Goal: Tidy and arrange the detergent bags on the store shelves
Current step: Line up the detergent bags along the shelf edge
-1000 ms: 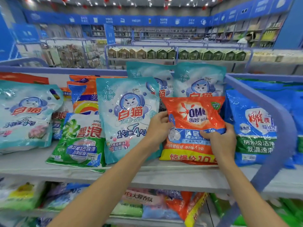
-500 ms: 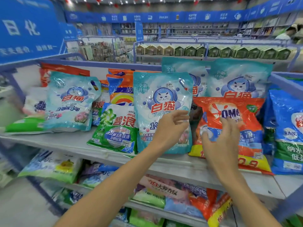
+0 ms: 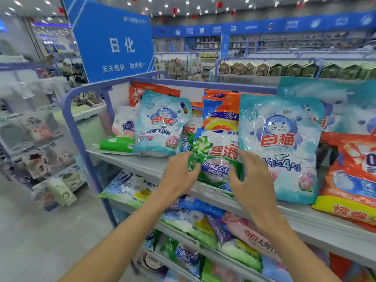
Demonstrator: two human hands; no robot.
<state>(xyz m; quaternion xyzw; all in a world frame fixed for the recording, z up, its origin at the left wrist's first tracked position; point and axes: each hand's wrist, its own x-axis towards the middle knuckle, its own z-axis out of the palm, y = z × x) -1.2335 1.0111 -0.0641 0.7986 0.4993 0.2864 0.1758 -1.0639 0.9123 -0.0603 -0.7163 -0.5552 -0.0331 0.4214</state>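
A green and white detergent bag [image 3: 215, 157] leans at the front of the top shelf [image 3: 142, 161]. My left hand [image 3: 179, 176] grips its lower left edge with curled fingers. With fingers spread, my right hand [image 3: 250, 180] touches the bag's right edge, partly over the big teal cat-print bag [image 3: 280, 143] that stands beside it. A smaller teal cat-print bag [image 3: 160, 125] leans further left. At the far right stands an orange bag [image 3: 350, 176], and an orange bag with a rainbow [image 3: 221, 117] stands behind the green one.
A blue rail [image 3: 73, 119] frames the shelf's left end, under a blue hanging sign [image 3: 116, 43]. More detergent bags [image 3: 193, 220] fill the lower shelves. The aisle floor [image 3: 40, 241] opens to the left, with other racks beyond.
Both hands left the orange bag and the big teal bag and moved left to the green bag. My view swung left toward the shelf's end.
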